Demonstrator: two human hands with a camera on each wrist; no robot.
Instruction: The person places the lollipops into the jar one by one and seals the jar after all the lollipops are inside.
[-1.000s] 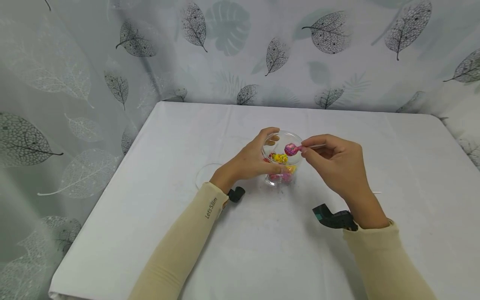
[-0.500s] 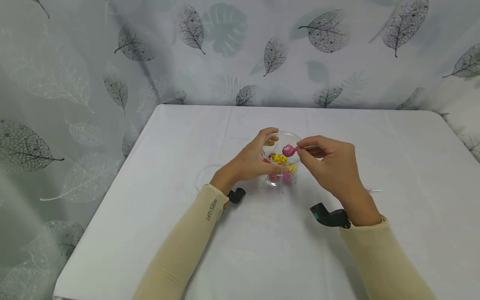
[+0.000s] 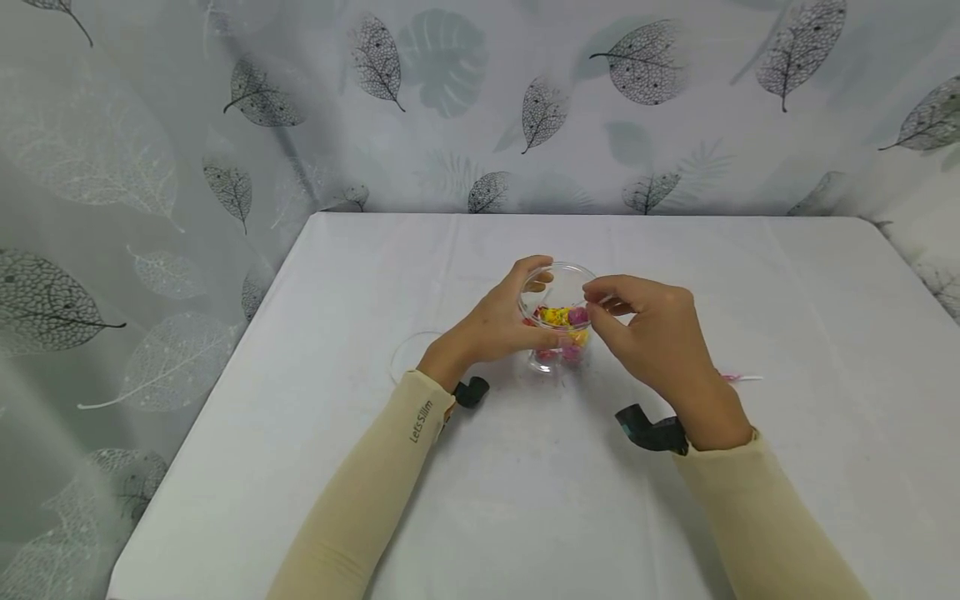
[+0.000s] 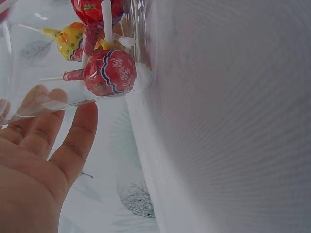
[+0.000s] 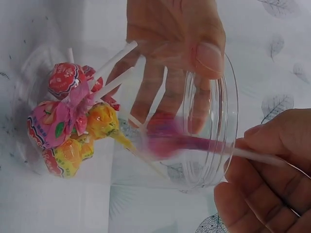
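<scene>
A clear plastic jar (image 5: 235, 92) stands on the table, tilted or upright I cannot tell, its mouth uncovered. Around its side curls my left hand (image 3: 495, 325), thumb near the rim, gripping it. Red, yellow and pink wrapped lollipops (image 5: 63, 80) lie in the jar's bottom, sticks pointing various ways. My right hand (image 3: 648, 329) is at the mouth, thumb and fingertips pinching the white stick of a pink lollipop (image 5: 165, 141). That lollipop's head is inside the jar, blurred in the right wrist view. Through the jar wall, a red lollipop (image 4: 111, 73) shows in the left wrist view.
Another pink lollipop (image 3: 738, 377) lies on the white tablecloth (image 3: 555, 483) right of my right wrist. A thin clear round lid (image 3: 405, 346) lies left of my left hand, partly covered by it. A leaf-patterned curtain (image 3: 450, 108) hangs behind.
My right hand has moved left and slightly down to the jar, bringing the pink lollipop's head inside. The lollipop on the table has come into fuller view. My left hand keeps its hold.
</scene>
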